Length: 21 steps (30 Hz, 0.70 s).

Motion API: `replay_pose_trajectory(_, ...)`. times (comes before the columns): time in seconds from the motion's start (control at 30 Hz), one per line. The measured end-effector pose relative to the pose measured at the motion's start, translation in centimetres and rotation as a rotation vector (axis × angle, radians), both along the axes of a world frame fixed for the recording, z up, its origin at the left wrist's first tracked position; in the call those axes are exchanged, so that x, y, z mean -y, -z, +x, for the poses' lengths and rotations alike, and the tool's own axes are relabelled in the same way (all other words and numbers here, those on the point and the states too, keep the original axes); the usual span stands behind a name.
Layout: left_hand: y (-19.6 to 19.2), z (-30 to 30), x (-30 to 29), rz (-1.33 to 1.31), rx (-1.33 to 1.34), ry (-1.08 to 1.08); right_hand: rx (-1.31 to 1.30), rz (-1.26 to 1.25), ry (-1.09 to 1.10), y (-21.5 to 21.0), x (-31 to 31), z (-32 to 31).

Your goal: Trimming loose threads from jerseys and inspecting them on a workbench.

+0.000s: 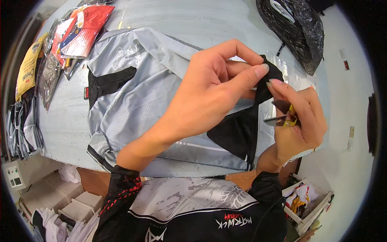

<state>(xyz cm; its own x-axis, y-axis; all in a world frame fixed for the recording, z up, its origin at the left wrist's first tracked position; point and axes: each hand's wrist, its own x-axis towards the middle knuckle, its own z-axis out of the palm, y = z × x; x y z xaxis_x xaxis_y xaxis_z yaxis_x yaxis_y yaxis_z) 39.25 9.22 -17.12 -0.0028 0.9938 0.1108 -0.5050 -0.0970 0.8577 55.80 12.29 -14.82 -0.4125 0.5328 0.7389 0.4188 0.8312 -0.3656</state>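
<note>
Black fabric tip (269,74) of grey garment (133,101) was pinched shut by left hand (213,94) fingers — held above table (209,20). Right hand (300,121), just right, touching tip, was closed on small snips (282,119) — blades pointed left toward tip.

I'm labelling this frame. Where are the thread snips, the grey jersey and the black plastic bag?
thread snips (282,119), head view, on the blades beside the right hand.
grey jersey (129,105), head view, on its grey back panel.
black plastic bag (300,30), head view, on its crinkled middle.

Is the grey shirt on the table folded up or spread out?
Spread out: the grey shirt lies flat across the table, while both hands pinch its black corner.
</note>
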Motion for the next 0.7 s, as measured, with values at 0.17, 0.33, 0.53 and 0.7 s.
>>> replay_pose_trajectory(0.17, 0.0, -0.3, -0.2, 0.031, 0.082, 0.029, 0.099, 0.156, 0.009, 0.2, 0.0, -0.6)
replay_pose_trajectory(0.33, -0.1, -0.8, -0.1, 0.022, 0.094, 0.006, 0.095, 0.139, -0.079, -0.1, 0.2, -0.9)
replay_pose_trajectory(0.53, 0.3, -1.1, -0.4, 0.046, 0.009, 0.027, 0.175, 0.058, -0.200, -0.4, 0.3, -0.6)
replay_pose_trajectory(0.7, 0.3, -0.9, -0.5, 0.039, 0.116, -0.006, 0.264, -0.102, -0.416, -0.6, 0.7, 0.2)
